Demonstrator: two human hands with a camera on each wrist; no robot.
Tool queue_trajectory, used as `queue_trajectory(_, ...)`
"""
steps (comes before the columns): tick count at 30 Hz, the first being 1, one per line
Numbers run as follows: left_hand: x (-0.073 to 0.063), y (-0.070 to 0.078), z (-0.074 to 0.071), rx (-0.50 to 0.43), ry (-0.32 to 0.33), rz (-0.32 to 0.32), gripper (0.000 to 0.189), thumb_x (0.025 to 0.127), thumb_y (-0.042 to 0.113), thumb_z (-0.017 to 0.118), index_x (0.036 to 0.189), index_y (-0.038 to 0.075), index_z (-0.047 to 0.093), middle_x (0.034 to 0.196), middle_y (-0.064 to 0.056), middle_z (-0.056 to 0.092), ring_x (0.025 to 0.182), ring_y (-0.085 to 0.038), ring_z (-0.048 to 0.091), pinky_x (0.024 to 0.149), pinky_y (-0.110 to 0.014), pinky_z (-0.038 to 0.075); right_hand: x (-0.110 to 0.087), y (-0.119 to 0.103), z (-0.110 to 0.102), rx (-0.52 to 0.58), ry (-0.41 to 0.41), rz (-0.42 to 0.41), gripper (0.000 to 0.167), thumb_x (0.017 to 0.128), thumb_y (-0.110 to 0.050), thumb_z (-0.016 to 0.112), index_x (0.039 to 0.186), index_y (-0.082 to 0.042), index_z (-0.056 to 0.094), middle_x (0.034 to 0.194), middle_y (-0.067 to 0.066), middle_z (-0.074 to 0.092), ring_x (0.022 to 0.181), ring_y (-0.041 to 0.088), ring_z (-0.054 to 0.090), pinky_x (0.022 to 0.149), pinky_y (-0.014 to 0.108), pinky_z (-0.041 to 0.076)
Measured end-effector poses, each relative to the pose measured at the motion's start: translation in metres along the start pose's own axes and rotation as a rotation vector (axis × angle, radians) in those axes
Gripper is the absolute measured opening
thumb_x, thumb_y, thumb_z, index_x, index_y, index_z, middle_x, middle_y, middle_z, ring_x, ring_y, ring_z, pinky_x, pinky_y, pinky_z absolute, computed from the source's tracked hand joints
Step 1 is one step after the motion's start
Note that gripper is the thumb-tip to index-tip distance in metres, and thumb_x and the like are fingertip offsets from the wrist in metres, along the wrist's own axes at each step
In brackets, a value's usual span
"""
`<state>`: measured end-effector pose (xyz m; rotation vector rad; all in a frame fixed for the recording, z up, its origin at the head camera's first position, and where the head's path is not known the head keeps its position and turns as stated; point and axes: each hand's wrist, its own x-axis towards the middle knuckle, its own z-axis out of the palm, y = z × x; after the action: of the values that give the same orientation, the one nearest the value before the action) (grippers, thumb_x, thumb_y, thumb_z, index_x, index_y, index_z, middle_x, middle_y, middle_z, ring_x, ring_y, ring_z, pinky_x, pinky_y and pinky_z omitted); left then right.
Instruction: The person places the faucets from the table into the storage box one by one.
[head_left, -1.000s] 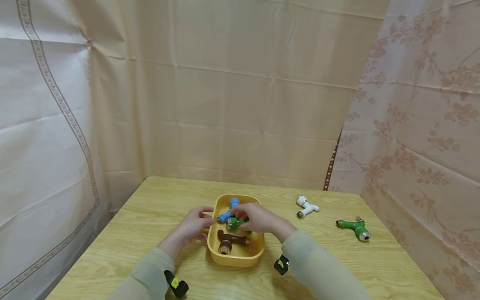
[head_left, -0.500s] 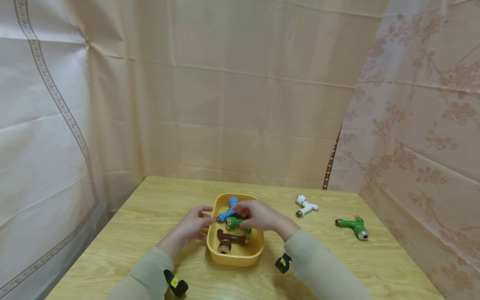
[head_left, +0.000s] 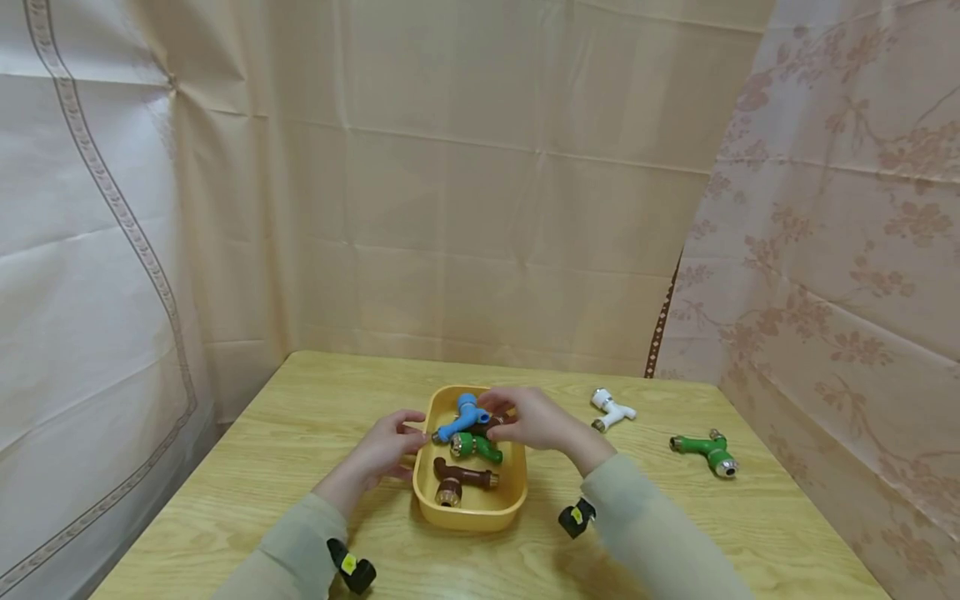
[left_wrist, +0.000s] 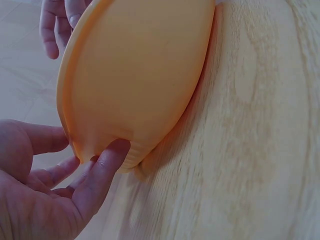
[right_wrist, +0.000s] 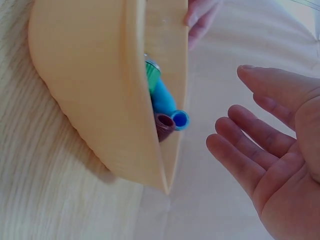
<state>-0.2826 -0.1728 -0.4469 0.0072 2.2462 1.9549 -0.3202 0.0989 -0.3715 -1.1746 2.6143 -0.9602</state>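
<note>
The right hand [head_left: 528, 417] is free, its fingers loosely bent over the right rim of the yellow bin [head_left: 470, 522]; the left hand [head_left: 386, 450] rests relaxed fingers against the opposite wall. Inside the bin lie a blue tap [head_left: 459, 422], a green tap [head_left: 477, 447] and 2 brown taps [head_left: 468, 477], 1 partly hidden by the right hand. Right of the bin, a white tap [head_left: 617, 412] and a 2nd green tap [head_left: 705, 450] lie on the table [head_left: 315, 417]

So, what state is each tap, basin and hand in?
Yellow basin: upright on table
Blue tap: in basin
Inner green tap: in basin
Front brown tap: in basin
Rear brown tap: in basin, part-hidden
White tap: lying on table
Outer green tap: lying on table
Left hand: touching basin
Right hand: empty
</note>
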Motion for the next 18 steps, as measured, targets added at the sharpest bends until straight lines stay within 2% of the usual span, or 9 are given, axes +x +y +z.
queue_trajectory(9,0.0,0.0,0.0,0.015,0.004,0.009,0.046,0.101,0.008,0.06,0.144,0.0,0.048,0.118,-0.023,0.058,0.1,-0.035,0.065,0.059,-0.043,0.059,-0.006,0.003,-0.011,0.017,0.062,0.027,0.042,0.092,-0.011,0.077,0.132,-0.009,0.064,0.125,0.006,0.067,0.116,0.03,0.062,0.094,0.044,0.055)
queue_trajectory(18,0.002,0.0,0.0,0.018,0.006,0.0,0.046,0.101,0.008,0.06,0.144,0.0,0.048,0.117,-0.021,0.059,0.101,-0.035,0.065,0.06,-0.043,0.06,-0.014,0.008,-0.026,0.002,0.137,0.038,0.048,0.091,-0.013,0.079,0.136,-0.009,0.063,0.134,0.01,0.063,0.122,0.03,0.059,0.098,0.05,0.053)
